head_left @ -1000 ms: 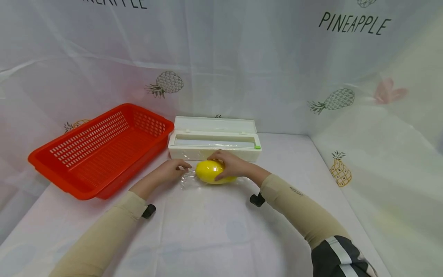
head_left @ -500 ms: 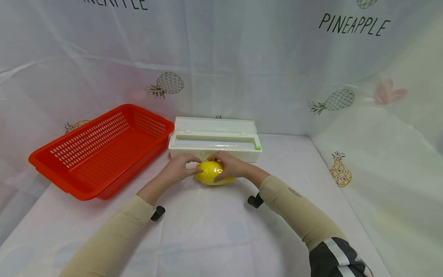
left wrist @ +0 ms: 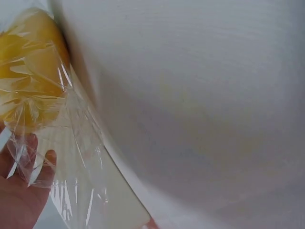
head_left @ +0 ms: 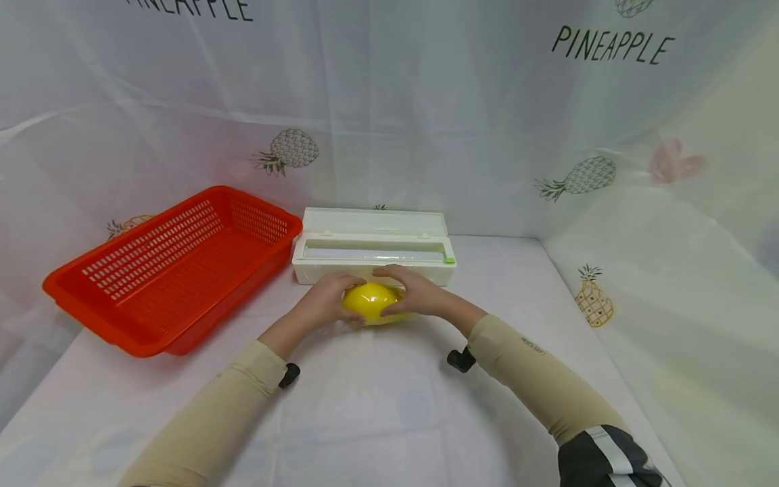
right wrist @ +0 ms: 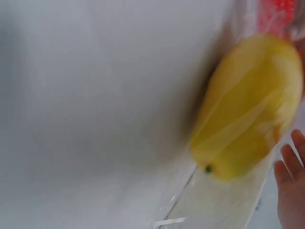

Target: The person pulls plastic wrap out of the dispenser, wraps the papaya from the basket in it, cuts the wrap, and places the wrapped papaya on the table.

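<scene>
A glossy yellow mango (head_left: pixel 372 302) lies on the table between both hands, with clear cling film (left wrist: pixel 78 143) wrapped over it. My left hand (head_left: pixel 325 299) cups the mango's left end, thumb in front and fingers behind. Film drapes across the left fingers (left wrist: pixel 50 162) in the left wrist view. Around the right end curves my right hand (head_left: pixel 426 295), its thumb low and fingers above. In the right wrist view, the right fingers (right wrist: pixel 290 162) stand slightly apart from the fruit, whose green tip shows. Behind lies a white cling film dispenser (head_left: pixel 374 270) with its lid raised.
A red perforated basket (head_left: pixel 234 270) stands at the left, close to the dispenser's left end. A patterned white curtain (head_left: pixel 389 101) rises behind the table (head_left: pixel 365 419) and along its right side.
My left hand has moved right from the loose film onto the mango's left end. The right hand has spread and shifted slightly right, loosening from the fruit.
</scene>
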A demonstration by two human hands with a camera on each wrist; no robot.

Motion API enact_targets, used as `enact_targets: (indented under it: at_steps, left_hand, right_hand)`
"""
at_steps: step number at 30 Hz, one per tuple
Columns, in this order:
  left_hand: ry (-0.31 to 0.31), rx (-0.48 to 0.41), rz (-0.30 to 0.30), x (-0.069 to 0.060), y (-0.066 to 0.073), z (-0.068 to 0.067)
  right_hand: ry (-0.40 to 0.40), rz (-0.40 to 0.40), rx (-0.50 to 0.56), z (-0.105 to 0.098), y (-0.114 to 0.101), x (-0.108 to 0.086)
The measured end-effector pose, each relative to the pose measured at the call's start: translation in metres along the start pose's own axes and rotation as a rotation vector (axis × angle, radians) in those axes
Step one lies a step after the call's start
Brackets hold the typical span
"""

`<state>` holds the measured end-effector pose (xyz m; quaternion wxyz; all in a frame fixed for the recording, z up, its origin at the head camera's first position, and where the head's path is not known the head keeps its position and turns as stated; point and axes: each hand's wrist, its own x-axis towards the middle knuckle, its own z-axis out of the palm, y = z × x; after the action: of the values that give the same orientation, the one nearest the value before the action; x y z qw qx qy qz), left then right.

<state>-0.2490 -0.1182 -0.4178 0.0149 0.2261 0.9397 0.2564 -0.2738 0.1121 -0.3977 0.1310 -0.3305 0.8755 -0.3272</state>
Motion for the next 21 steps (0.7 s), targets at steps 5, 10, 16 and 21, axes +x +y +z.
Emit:
enact_targets:
  at_steps: [5,10,16,21]
  left_hand:
    - [0.004,0.055,-0.03,0.002,0.004,0.002]
    - [0.025,0.079,-0.036,0.003,0.011,0.005]
    - [0.035,0.044,-0.07,0.005,0.017,0.009]
    - [0.041,0.007,-0.088,0.007,0.02,0.01]
  right_hand:
    - [0.188,0.016,0.06,0.005,-0.011,-0.015]
    - [0.323,0.149,0.066,0.017,-0.012,-0.026]
    - [0.308,0.177,-0.024,0.02,-0.002,-0.026]
    - [0.228,0.136,-0.085,0.017,0.008,-0.018]
